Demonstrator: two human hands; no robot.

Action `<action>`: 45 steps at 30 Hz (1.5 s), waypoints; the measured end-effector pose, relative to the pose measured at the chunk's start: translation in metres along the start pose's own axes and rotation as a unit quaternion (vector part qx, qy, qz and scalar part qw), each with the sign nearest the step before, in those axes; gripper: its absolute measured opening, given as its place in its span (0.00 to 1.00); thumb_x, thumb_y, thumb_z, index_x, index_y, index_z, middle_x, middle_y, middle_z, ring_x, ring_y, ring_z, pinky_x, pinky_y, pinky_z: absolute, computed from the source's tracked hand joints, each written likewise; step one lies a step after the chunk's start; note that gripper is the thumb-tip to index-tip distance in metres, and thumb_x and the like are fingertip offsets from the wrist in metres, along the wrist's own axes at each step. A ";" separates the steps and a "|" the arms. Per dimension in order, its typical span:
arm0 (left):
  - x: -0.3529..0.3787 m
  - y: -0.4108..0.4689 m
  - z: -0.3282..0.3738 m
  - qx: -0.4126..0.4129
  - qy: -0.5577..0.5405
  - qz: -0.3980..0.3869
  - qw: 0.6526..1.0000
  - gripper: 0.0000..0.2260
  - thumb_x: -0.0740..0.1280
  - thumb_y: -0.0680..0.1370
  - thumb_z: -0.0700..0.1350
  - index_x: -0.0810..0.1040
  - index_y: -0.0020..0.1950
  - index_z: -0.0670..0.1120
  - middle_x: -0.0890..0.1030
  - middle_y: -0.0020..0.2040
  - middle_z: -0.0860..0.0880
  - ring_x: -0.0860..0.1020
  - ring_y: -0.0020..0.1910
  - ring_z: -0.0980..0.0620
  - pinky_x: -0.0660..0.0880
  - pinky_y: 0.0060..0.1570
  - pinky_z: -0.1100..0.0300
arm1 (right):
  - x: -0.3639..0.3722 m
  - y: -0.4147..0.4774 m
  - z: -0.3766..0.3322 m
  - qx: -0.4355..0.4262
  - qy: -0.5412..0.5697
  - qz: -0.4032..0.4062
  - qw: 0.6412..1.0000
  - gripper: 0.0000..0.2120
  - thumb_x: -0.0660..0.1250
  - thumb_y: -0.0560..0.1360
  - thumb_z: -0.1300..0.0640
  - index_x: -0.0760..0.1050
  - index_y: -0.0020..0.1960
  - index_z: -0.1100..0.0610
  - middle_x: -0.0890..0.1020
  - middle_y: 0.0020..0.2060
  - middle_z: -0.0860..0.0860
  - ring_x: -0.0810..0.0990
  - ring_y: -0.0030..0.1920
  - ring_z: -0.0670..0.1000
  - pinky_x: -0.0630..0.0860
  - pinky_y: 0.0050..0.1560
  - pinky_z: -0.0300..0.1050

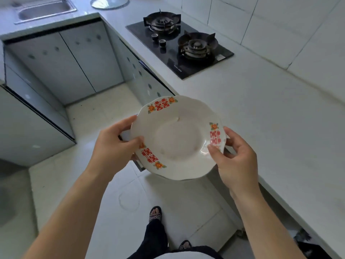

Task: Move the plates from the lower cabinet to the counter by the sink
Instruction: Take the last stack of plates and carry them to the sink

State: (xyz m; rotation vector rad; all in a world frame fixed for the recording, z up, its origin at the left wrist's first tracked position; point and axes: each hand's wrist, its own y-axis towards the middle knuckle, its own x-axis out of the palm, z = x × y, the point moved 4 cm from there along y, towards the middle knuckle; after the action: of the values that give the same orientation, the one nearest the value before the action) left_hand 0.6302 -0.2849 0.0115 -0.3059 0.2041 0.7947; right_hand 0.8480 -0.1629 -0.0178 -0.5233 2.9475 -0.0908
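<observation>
A white plate (177, 139) with a scalloped rim and red and orange motifs is held level above the floor, just off the front edge of the white counter (261, 113). My left hand (113, 144) grips its left rim, thumb on top. My right hand (235, 159) pinches the right rim, thumb over a red motif. The steel sink (44, 10) lies at the far top left. The lower cabinet below the counter is mostly hidden behind the plate; only a dark edge shows under it.
A black two-burner gas hob (179, 45) is set in the counter ahead. A glass lid (110, 1) lies on the counter between sink and hob. Closed grey cabinet doors (74, 62) line the corner. My sandalled feet (155, 214) stand on the tiled floor.
</observation>
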 end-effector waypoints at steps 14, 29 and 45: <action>-0.117 -0.012 -0.005 0.006 -0.088 0.098 0.991 0.23 0.70 0.72 0.35 0.74 0.64 0.51 0.78 0.54 0.55 0.82 0.41 0.52 0.78 0.29 0.65 | 0.101 -0.007 -0.058 -0.038 -0.015 -0.095 0.995 0.20 0.73 0.69 0.59 0.72 0.49 0.37 0.81 0.46 0.39 0.81 0.48 0.44 0.82 0.47 0.49; -0.350 0.049 -0.044 0.019 -0.119 0.240 0.963 0.23 0.70 0.72 0.36 0.74 0.65 0.50 0.78 0.57 0.54 0.84 0.37 0.52 0.79 0.32 0.63 | 0.376 0.000 -0.102 -0.036 0.023 -0.216 0.976 0.25 0.71 0.70 0.61 0.71 0.65 0.48 0.80 0.49 0.46 0.83 0.42 0.41 0.81 0.37 0.37; -0.440 0.211 -0.071 -0.044 -0.131 0.229 0.964 0.22 0.71 0.72 0.35 0.75 0.63 0.50 0.79 0.56 0.53 0.84 0.37 0.51 0.81 0.35 0.59 | 0.535 0.111 -0.106 0.003 0.008 -0.239 0.971 0.26 0.71 0.71 0.63 0.71 0.66 0.52 0.81 0.50 0.51 0.84 0.43 0.49 0.81 0.35 0.40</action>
State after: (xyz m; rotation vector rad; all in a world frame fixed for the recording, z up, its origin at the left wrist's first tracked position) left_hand 0.1710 -0.4643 0.0335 -0.2347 -0.0139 1.2950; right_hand 0.2973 -0.2404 0.0063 -1.2242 2.7666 -0.1550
